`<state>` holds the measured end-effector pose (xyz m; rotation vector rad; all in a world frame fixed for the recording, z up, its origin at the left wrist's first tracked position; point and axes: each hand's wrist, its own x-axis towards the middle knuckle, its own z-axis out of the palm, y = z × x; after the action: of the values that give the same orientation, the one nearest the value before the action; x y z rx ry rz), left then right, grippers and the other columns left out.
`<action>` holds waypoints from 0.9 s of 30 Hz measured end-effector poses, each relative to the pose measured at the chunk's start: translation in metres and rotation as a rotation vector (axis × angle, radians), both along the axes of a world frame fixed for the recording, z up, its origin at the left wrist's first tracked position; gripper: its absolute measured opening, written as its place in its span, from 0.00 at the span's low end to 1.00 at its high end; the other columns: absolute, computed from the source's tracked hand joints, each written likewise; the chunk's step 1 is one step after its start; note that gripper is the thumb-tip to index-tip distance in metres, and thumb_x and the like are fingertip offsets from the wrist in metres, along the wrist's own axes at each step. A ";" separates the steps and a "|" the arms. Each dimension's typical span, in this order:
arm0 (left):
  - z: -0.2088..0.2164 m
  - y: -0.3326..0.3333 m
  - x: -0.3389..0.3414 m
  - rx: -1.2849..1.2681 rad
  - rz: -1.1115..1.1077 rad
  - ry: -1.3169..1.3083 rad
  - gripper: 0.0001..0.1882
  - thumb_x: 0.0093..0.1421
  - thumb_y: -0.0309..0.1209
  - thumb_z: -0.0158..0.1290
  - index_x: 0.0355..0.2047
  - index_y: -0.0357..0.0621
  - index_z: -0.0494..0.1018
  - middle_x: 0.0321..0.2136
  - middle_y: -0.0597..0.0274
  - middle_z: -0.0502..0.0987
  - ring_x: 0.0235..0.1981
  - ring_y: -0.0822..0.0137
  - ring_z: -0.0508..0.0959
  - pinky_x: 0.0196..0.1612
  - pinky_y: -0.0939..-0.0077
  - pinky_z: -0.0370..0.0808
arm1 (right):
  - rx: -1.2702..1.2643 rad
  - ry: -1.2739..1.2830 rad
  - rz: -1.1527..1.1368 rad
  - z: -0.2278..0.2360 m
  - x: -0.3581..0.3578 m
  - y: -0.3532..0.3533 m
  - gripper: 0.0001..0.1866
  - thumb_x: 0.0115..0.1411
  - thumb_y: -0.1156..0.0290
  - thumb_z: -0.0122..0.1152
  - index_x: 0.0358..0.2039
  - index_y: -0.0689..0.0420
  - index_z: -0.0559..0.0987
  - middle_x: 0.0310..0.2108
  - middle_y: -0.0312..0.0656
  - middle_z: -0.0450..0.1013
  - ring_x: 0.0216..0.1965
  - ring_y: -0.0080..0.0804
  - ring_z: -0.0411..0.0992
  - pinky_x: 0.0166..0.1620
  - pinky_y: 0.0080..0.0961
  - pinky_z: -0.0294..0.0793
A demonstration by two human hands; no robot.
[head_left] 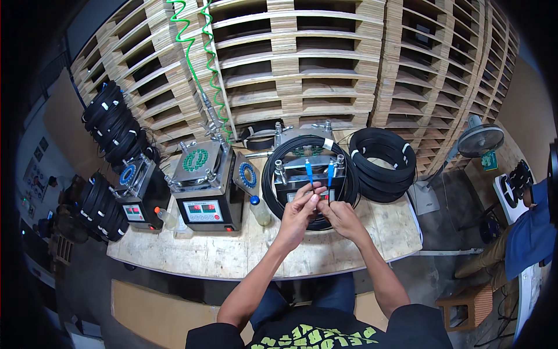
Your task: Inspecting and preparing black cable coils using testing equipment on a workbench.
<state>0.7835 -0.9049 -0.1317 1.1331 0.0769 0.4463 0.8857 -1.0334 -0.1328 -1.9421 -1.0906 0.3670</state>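
Observation:
Close together over the front of a metal machine (290, 189), my hands are both closed with fingertips nearly meeting. My left hand (296, 214) pinches the black lead below a blue fibre-optic connector (308, 167). From the fingers of my right hand (343, 221) rises the lead of a second blue connector (331, 169). Both connectors point upward, side by side. A coil of black cable (268, 185) hangs around the machine, with a white tag (328, 143) at its top. My fingers hide the exact grip on the leads.
Two more machines (203, 212) (134, 213) with lit displays stand leftward on the wooden table (244, 256). A blue-capped bottle (261, 214) sits left of my hands, stacked black cable coils (383, 166) right. Pallets (296, 70) rise behind; a fan (480, 138) and a person (532, 232) are far right.

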 end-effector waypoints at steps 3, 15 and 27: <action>-0.001 0.001 0.005 -0.026 -0.038 -0.003 0.18 0.71 0.35 0.49 0.54 0.36 0.75 0.56 0.68 0.70 0.40 0.83 0.72 0.35 0.87 0.69 | 0.135 -0.022 0.059 -0.007 0.001 0.003 0.31 0.72 0.49 0.44 0.26 0.66 0.74 0.15 0.42 0.66 0.19 0.32 0.63 0.26 0.34 0.63; 0.004 0.018 0.008 0.581 0.111 0.007 0.12 0.62 0.31 0.60 0.40 0.33 0.82 0.34 0.62 0.74 0.34 0.75 0.75 0.32 0.80 0.74 | -0.043 -0.054 0.143 -0.024 0.009 -0.004 0.19 0.71 0.60 0.48 0.33 0.62 0.79 0.25 0.46 0.77 0.29 0.44 0.77 0.36 0.36 0.73; -0.011 0.030 -0.001 0.289 -0.078 -0.007 0.11 0.65 0.30 0.57 0.39 0.34 0.82 0.34 0.67 0.71 0.29 0.78 0.71 0.29 0.84 0.69 | 0.220 0.254 0.190 -0.001 0.016 -0.013 0.24 0.63 0.65 0.64 0.58 0.58 0.74 0.34 0.32 0.72 0.30 0.16 0.67 0.33 0.17 0.68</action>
<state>0.7825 -0.8753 -0.1429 1.4131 -0.0391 0.3997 0.9017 -1.0467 -0.1342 -1.5571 -1.1006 0.5571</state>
